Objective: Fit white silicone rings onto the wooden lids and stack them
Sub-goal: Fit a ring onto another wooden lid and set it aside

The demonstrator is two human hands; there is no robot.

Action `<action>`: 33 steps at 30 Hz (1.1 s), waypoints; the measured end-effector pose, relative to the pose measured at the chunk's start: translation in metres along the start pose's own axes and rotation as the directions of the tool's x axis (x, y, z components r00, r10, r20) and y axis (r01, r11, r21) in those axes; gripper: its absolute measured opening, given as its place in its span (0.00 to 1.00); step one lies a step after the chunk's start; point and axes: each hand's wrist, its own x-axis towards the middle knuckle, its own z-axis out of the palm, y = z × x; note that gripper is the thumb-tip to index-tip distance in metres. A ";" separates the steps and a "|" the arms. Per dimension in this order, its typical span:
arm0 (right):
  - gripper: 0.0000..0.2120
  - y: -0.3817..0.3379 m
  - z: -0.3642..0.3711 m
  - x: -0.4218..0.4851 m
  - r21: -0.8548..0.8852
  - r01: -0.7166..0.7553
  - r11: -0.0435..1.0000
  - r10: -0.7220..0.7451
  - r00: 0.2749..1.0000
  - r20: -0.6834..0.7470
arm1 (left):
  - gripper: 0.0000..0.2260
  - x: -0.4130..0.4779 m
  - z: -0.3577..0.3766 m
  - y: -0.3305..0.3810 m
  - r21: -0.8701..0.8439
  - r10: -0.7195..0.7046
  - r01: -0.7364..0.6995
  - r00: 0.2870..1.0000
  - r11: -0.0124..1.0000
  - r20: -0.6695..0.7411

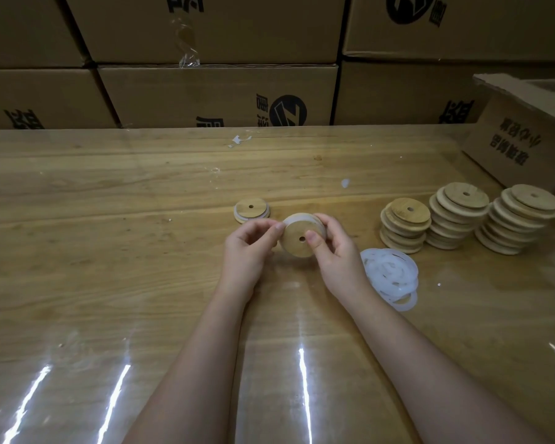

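Observation:
A round wooden lid [297,243] with a small centre hole is held tilted above the table between both hands. A white silicone ring [297,216] lies along its upper rim. My left hand [249,248] pinches the ring at the lid's left edge. My right hand [335,248] grips the lid, thumb on its face near the hole. Just behind stands one wooden lid with a white ring [252,210] flat on the table. A loose heap of white rings [390,277] lies to the right of my right hand.
Three stacks of plain wooden lids [404,225] [458,214] [516,222] stand at the right. An open cardboard box [523,136] sits at the far right. Stacked cartons [218,91] wall off the table's far edge. The glossy wooden table [109,235] has small white scraps [239,140].

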 end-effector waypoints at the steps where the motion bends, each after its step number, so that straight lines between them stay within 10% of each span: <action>1: 0.09 0.000 0.000 0.000 -0.002 0.004 1.000 -0.004 1.000 -0.002 | 0.05 0.001 -0.001 0.000 -0.001 -0.001 0.001 1.000 1.000 0.007; 8: 0.10 0.000 0.001 -0.001 -0.087 0.035 0.996 -0.034 0.999 0.019 | 0.08 -0.002 0.006 -0.005 0.105 0.113 -0.101 0.986 0.989 -0.119; 19: 0.11 -0.006 0.000 -0.003 -0.053 0.080 0.995 -0.080 0.997 -0.003 | 0.09 0.000 -0.006 -0.002 -0.036 0.043 -0.041 0.997 0.999 0.068; 33: 0.14 -0.003 0.000 0.000 0.027 0.097 0.995 -0.095 0.994 -0.058 | 0.11 0.004 -0.004 -0.012 0.259 0.251 -0.254 0.967 0.932 0.047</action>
